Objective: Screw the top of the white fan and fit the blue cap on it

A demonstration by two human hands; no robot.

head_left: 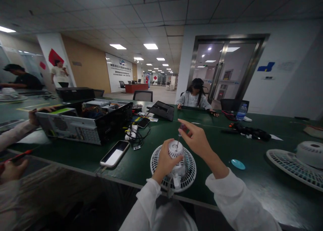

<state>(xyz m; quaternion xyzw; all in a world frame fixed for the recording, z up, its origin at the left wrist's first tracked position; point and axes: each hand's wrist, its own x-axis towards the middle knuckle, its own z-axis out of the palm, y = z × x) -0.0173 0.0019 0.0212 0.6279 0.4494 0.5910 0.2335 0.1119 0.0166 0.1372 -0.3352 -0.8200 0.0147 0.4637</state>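
On the green table in front of me lies a small white fan, its round slatted grille (191, 177) underneath and its motor housing (174, 146) facing up. My left hand (164, 161) is wrapped round the side of that housing. Between the fingertips of my right hand (198, 141) is the reddish handle of a screwdriver (179, 136), held nearly upright. Its thin shaft points down at the top of the housing; whether the tip sits in a screw is too small to tell. My right palm hides part of the handle.
A phone (115, 154) and a white power strip (131, 132) with cables lie to the left, near an opened computer case (75, 123) that another person's hand touches. Rightward are a light-blue disc (238, 164) and another fan (290, 163). A person (196, 98) sits opposite.
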